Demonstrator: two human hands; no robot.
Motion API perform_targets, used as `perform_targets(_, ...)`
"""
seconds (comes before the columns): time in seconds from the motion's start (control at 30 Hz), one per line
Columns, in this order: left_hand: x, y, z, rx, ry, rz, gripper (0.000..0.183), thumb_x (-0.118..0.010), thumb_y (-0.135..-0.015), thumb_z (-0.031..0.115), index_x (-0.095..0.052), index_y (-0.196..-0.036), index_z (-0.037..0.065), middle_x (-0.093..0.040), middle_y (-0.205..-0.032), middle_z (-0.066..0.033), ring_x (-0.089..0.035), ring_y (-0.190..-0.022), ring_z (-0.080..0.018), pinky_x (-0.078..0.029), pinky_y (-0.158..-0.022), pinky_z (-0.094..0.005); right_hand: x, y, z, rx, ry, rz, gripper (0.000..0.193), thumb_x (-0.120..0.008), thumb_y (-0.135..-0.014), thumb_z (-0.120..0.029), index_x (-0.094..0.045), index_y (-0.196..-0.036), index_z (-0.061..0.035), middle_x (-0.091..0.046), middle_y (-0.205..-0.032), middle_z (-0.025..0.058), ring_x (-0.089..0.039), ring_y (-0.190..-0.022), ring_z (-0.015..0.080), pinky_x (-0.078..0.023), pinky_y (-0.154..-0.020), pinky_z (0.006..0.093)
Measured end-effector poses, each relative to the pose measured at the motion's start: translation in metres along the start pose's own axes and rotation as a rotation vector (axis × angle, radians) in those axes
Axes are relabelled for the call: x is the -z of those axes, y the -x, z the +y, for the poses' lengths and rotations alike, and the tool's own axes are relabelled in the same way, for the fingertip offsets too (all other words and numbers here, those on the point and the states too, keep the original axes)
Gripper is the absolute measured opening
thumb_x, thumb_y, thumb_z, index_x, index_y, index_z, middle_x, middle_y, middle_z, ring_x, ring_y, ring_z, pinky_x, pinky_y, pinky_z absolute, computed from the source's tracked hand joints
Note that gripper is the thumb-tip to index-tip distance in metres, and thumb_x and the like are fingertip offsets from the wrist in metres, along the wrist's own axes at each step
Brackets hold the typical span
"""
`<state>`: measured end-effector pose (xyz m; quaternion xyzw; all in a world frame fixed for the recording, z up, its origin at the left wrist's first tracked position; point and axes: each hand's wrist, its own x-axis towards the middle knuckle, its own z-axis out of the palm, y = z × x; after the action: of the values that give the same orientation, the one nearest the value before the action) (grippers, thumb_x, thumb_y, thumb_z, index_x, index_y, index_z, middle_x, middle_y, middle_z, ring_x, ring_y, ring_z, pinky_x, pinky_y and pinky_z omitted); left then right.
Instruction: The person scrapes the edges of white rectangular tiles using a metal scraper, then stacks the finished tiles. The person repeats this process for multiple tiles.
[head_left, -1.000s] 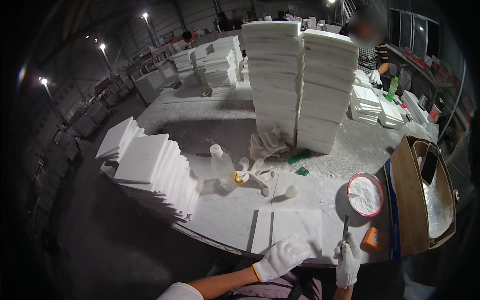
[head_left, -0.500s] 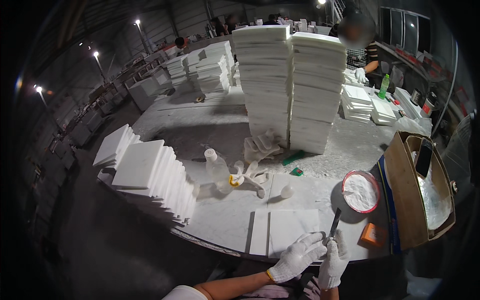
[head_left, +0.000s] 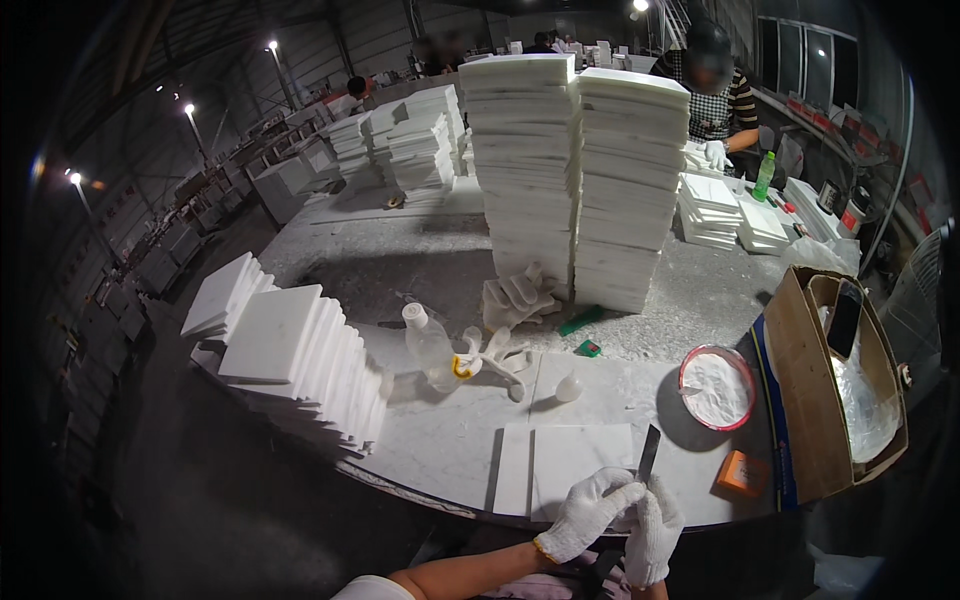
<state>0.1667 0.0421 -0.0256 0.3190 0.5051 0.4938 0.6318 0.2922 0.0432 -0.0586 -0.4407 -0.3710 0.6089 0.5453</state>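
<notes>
Above the table's near edge, my right hand point(head_left: 655, 533), in a white knit glove, is closed round the lower end of a narrow dark blade point(head_left: 649, 453). Its tip points up and away from me. My left hand point(head_left: 592, 512), gloved the same way, pinches at the blade's base, its fingertips meeting the right hand's. Whether the blade has a handle is hidden by the gloves. Just beyond my left hand lie a white marble tile point(head_left: 583, 455) and, against its left side, a narrower marble piece point(head_left: 514, 468).
Right of my hands are an orange box point(head_left: 741, 473), a red-rimmed bowl point(head_left: 683, 377) of white powder or paste and a cardboard box point(head_left: 795, 400). A clear bottle point(head_left: 430, 350) and loose gloves point(head_left: 495, 358) lie centrally. Tile stacks point(head_left: 525, 170) rise beyond; leaning tiles point(head_left: 275, 335) stand left.
Both hands have shifted slightly left with the blade, which now stands more upright. My left fingers have closed in nearer the blade's base.
</notes>
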Motion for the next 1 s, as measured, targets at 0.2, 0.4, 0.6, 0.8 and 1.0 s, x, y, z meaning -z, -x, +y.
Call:
perform_targets(0.2,0.012,-0.016,-0.002,-0.151,0.049,0.062,0.016,-0.054,-0.102,0.013,-0.057,-0.108,-0.002,-0.066,-0.096,-0.0052,-0.063,-0.083,-0.0096,-0.052,-0.079,-0.024,0.007,0.004,0.0,-0.04,0.002,0.043,0.048,-0.057,-0.1,-0.033,-0.058,-0.125,0.0085,-0.065,-0.078,0.0081,-0.06,-0.06,0.0137,-0.046,-0.051,0.025)
perform_targets(0.4,0.017,-0.01,-0.012,-0.028,-0.235,-0.163,0.022,-0.051,-0.104,0.016,-0.052,-0.116,-0.003,-0.065,-0.096,-0.0073,-0.065,-0.088,-0.0119,-0.054,-0.083,-0.0263,0.021,-0.019,-0.034,0.032,0.143,-0.032,0.043,-0.058,-0.099,-0.03,-0.061,-0.122,0.0068,-0.065,-0.081,0.0075,-0.059,-0.063,0.0102,-0.045,-0.05,0.0239)
perform_targets(0.6,0.012,-0.002,0.004,0.092,-0.355,-0.234,0.034,-0.056,-0.101,0.017,-0.051,-0.132,0.002,-0.063,-0.095,-0.0037,-0.061,-0.081,-0.0072,-0.052,-0.071,-0.0222,0.02,-0.027,-0.046,-0.079,0.265,-0.037,0.028,-0.064,-0.094,-0.017,-0.066,-0.11,0.0057,-0.068,-0.075,0.0074,-0.058,-0.057,0.0101,-0.045,-0.052,0.0231)
perform_targets(0.8,0.018,-0.001,-0.01,-0.138,-0.318,-0.239,0.045,-0.059,-0.1,0.019,-0.047,-0.141,0.002,-0.063,-0.095,-0.004,-0.059,-0.076,-0.007,-0.05,-0.069,-0.0216,0.022,-0.031,-0.035,0.075,0.08,0.065,0.025,-0.06,-0.099,-0.021,-0.063,-0.101,0.0041,-0.058,-0.067,0.0027,-0.048,-0.05,0.0079,-0.037,-0.047,0.0228)
perform_targets(1.0,0.021,-0.005,0.0,0.177,-0.302,-0.3,0.039,-0.057,-0.102,0.029,-0.058,-0.128,0.0,-0.062,-0.081,0.0002,-0.057,-0.066,-0.0069,-0.05,-0.063,-0.0227,0.03,-0.032,-0.02,0.067,0.028,0.134,0.024,-0.061,-0.099,-0.023,-0.062,-0.096,0.0012,-0.055,-0.068,0.0013,-0.047,-0.051,0.0076,-0.036,-0.046,0.0229)
